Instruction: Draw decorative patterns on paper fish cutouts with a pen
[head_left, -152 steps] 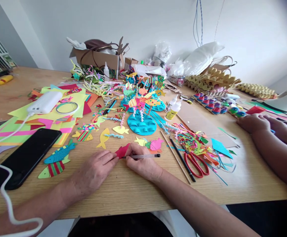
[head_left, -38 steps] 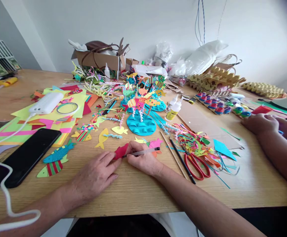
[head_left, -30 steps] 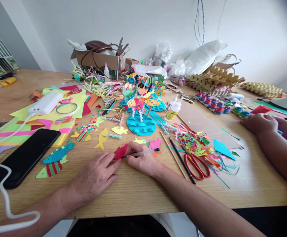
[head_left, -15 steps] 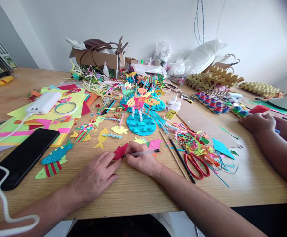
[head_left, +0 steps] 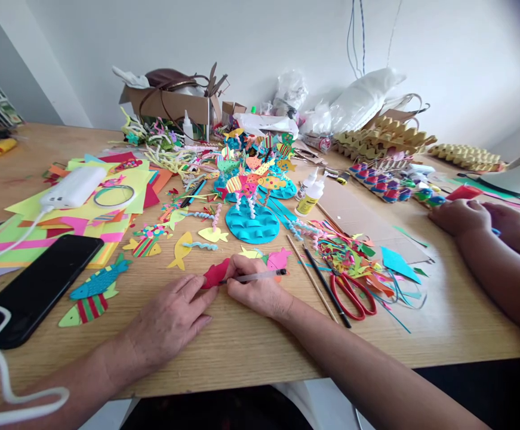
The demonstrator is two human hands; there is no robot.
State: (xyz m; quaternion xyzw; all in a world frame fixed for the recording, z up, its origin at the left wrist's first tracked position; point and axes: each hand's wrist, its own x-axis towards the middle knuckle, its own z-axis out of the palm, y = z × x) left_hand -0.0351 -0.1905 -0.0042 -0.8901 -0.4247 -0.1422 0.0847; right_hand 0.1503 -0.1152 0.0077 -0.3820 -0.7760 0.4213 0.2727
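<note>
A red paper fish (head_left: 215, 273) lies on the table in front of me, partly covered by fingers of both hands. The fingertips of my left hand (head_left: 174, 313) grip its left lower edge against the tabletop. Held in a writing grip, a clear-barrelled pen (head_left: 262, 276) is in my right hand (head_left: 255, 286), its tip hidden by my fingers at the fish. Just behind my right hand are a pink paper fish (head_left: 279, 259) and a pale yellow one (head_left: 251, 253). A yellow paper fish (head_left: 181, 251) with a blue curled pipe cleaner lies beyond my left hand.
Red-handled scissors (head_left: 353, 295), a black pencil (head_left: 326, 285) and a wooden stick (head_left: 311, 278) lie at right beside paper scraps. Glue bottles (head_left: 310, 198) stand behind. A phone (head_left: 40, 286) and coloured paper (head_left: 15, 224) are at left. Another person's hands (head_left: 463, 216) work at far right.
The view has shifted slightly, so everything sits a little further left. Both hands keep nearly the same pose at the red fish, the pen still in my right hand.
</note>
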